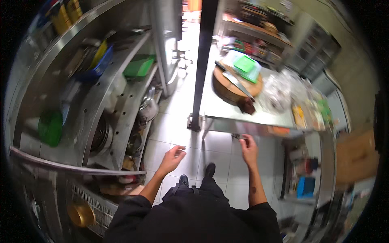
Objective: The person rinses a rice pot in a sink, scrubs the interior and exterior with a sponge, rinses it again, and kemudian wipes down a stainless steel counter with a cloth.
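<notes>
My left hand (173, 158) hangs above the tiled floor (185, 136) with its fingers loosely curled and apart, holding nothing. My right hand (249, 149) is raised near the front edge of a steel table (279, 118), its fingers bent and apart with nothing visible between them. A small dark thing (235, 136) shows just beyond its fingertips; whether they touch cannot be told. On the table stands a thick round wooden chopping block (223, 88). A cleaver-like kitchen knife (235, 81) and a clear container with a green lid (244, 63) lie on top of it.
A dark post (203, 60) rises ahead from the floor. Steel shelving (121, 112) on the left holds pots (149, 109), a blue basin (101, 65) and a green basket (50, 127). Plastic bags (276, 91) crowd the table's right side. A cardboard box (355, 158) stands at the far right.
</notes>
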Tool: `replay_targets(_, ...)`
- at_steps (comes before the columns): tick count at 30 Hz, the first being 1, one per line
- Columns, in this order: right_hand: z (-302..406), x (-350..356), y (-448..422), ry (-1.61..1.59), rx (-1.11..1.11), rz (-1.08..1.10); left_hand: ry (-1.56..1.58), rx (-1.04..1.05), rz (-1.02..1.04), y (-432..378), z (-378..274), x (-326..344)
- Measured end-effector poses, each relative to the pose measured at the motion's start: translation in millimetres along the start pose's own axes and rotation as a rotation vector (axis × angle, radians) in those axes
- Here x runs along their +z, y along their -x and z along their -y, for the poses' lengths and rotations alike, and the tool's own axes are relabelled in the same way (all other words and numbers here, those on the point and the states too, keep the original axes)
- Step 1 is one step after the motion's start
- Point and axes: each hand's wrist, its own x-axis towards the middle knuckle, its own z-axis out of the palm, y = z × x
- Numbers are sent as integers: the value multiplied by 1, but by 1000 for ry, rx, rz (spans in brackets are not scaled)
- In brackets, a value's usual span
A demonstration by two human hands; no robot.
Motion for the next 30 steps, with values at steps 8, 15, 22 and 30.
replay_targets(8, -166, 6, -223, 187, 37, -265, -73, -182, -276, -28, 4, 26)
replay_targets(15, -139, 18, -233, -305, 2, -186, 53, -414, -596, 5, -2, 49)
replay_targets(22, 81, 40, -176, -1042, 342, 432, 363, -254, -370, -53, -33, 14)
replay_targets(30, 146, 243, -82, -803, 105, 852, 156, 206, -731, -162, -56, -7)
